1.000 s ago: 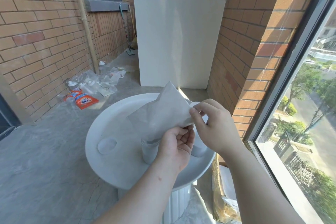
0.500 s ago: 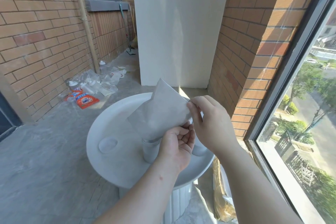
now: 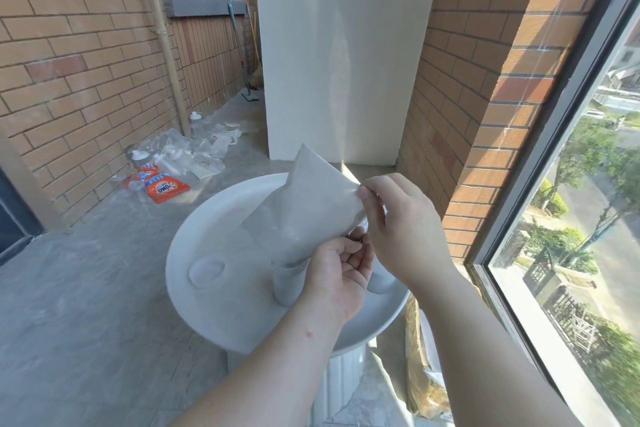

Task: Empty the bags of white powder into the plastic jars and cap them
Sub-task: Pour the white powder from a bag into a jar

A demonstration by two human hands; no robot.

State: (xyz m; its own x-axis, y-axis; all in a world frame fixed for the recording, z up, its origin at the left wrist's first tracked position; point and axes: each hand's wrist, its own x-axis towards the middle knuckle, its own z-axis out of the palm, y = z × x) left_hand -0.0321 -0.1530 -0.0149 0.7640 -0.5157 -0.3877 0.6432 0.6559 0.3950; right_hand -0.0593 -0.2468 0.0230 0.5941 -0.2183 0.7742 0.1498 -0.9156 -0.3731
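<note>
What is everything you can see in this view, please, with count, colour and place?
bag: one, translucent grey, tilted over the open jar
open jar: one, clear, under the bag
second jar: one, white, behind the right hand
lid: one, whitish, table's left part
table: one, white, round, centre
detergent packet: one, orange, floor by the left wall
bottles and wrappers: several, clear, beside the packet
left hand: holds the bag's lower end
right hand: pinches the bag's upper edge
</note>
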